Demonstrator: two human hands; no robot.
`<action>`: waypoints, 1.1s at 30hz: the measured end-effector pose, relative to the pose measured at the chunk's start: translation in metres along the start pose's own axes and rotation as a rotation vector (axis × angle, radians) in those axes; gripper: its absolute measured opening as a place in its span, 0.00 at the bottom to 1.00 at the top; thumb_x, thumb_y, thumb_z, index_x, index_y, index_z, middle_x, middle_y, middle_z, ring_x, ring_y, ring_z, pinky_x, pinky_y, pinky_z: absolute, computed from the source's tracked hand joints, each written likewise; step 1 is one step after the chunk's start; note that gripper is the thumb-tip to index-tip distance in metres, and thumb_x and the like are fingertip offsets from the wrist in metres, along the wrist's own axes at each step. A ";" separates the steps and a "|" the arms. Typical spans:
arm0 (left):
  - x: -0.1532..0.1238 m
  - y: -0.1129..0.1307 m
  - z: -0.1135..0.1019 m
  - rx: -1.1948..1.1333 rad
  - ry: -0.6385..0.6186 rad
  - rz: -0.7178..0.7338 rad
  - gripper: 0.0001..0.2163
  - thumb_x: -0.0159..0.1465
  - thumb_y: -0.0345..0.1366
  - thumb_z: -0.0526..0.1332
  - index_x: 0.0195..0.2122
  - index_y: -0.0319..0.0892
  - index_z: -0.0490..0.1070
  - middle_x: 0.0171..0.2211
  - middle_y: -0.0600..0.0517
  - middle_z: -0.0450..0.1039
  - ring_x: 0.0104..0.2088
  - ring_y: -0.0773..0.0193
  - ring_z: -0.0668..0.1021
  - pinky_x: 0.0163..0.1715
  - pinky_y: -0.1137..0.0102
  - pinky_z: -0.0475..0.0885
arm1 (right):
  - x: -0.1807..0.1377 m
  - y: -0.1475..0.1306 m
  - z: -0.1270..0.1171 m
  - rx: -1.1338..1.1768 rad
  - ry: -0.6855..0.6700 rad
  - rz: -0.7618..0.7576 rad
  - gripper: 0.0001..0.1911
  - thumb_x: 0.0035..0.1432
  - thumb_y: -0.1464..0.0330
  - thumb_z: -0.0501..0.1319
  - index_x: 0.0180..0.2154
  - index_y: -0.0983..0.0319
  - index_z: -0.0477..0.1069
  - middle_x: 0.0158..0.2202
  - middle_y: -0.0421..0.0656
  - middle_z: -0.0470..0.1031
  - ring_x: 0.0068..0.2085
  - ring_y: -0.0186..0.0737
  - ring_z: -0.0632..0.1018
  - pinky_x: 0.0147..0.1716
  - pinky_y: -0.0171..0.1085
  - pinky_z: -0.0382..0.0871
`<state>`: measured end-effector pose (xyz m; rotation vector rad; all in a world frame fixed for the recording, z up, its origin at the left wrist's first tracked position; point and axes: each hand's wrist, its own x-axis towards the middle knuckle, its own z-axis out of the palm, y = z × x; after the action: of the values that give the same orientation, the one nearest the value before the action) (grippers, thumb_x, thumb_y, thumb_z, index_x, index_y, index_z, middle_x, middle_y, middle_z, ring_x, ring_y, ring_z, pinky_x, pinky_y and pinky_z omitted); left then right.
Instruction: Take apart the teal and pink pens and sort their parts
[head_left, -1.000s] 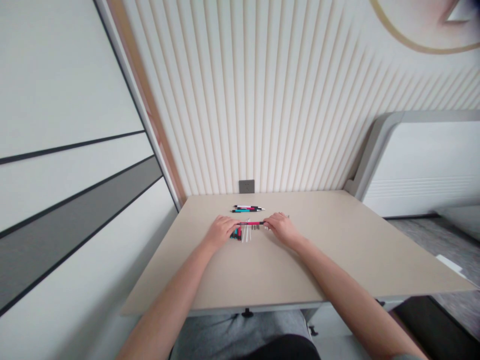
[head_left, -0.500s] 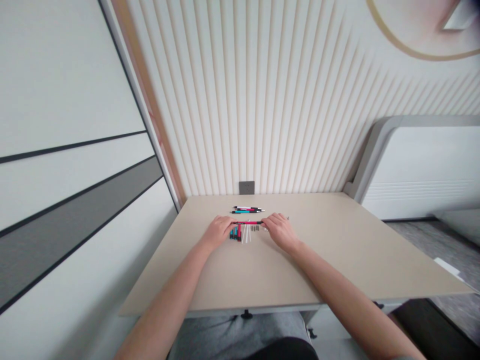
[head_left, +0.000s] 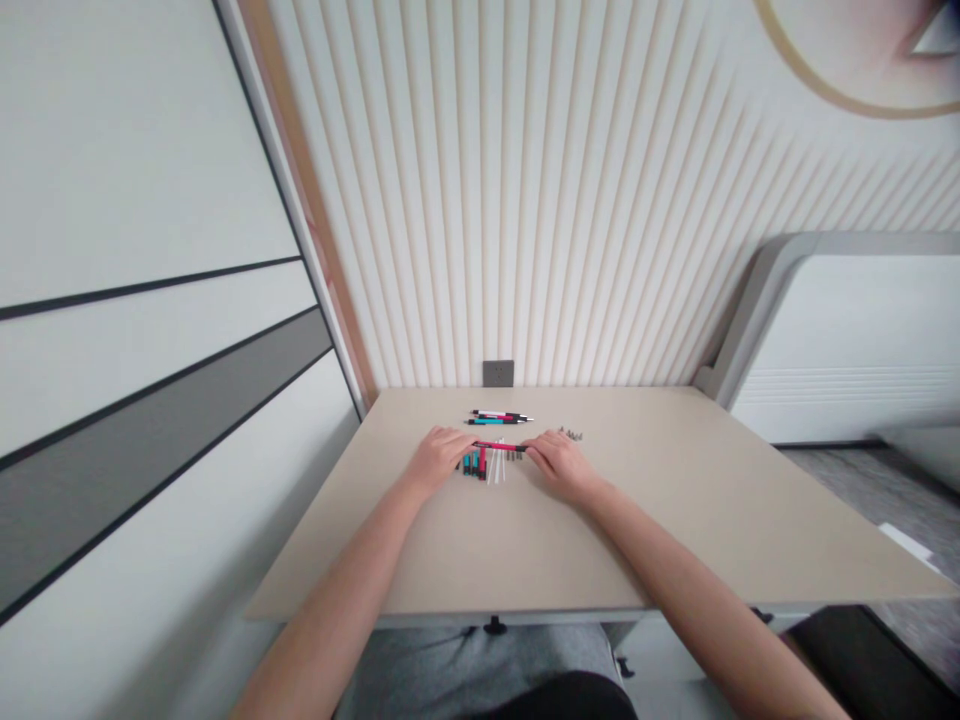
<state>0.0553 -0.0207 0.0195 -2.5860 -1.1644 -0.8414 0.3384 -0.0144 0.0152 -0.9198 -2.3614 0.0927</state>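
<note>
A red pen with black ends (head_left: 501, 446) is stretched level between my two hands, just above the tabletop. My left hand (head_left: 441, 458) pinches its left end, and my right hand (head_left: 556, 462) grips its right end. Below the pen lie several blue and red pen barrels (head_left: 474, 464) with black parts, close to my left fingers. Thin white refills (head_left: 496, 466) lie side by side to their right. Small dark springs or similar parts (head_left: 513, 455) sit near my right fingertips, partly hidden. Small grey pointed pieces (head_left: 571, 434) rest beyond my right hand.
Several whole pens (head_left: 498, 418) lie in a stack behind my hands. The beige table (head_left: 660, 520) meets a ribbed wall with a dark socket (head_left: 498, 373). A white cabinet (head_left: 150, 450) flanks the left side; a headboard (head_left: 847, 330) stands at the right.
The pen has tilted slightly, its right end now a little lower. My right hand has shifted slightly, showing more of the grey pointed pieces. The view has moved a little.
</note>
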 end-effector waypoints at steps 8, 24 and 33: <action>0.002 0.006 -0.004 0.019 -0.012 0.029 0.14 0.71 0.40 0.49 0.45 0.43 0.73 0.33 0.49 0.75 0.35 0.62 0.75 0.37 0.67 0.63 | 0.000 0.005 -0.001 0.061 -0.035 0.065 0.18 0.70 0.63 0.46 0.42 0.59 0.74 0.38 0.44 0.78 0.41 0.40 0.74 0.42 0.38 0.61; 0.002 0.001 0.001 -0.025 -0.023 0.029 0.16 0.72 0.41 0.48 0.42 0.39 0.74 0.33 0.47 0.75 0.34 0.62 0.75 0.37 0.67 0.65 | 0.003 0.001 -0.007 -0.268 0.137 -0.065 0.18 0.68 0.62 0.53 0.29 0.62 0.72 0.27 0.44 0.75 0.33 0.39 0.71 0.37 0.38 0.55; 0.001 0.000 0.005 -0.164 -0.075 0.003 0.17 0.72 0.41 0.48 0.39 0.39 0.75 0.29 0.49 0.75 0.31 0.64 0.74 0.35 0.69 0.66 | 0.001 0.001 -0.008 -0.383 0.114 -0.115 0.17 0.68 0.62 0.52 0.30 0.62 0.70 0.27 0.44 0.73 0.33 0.41 0.69 0.36 0.39 0.55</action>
<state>0.0581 -0.0186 0.0156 -2.7730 -1.1559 -0.8811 0.3425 -0.0138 0.0219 -0.9305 -2.3596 -0.4601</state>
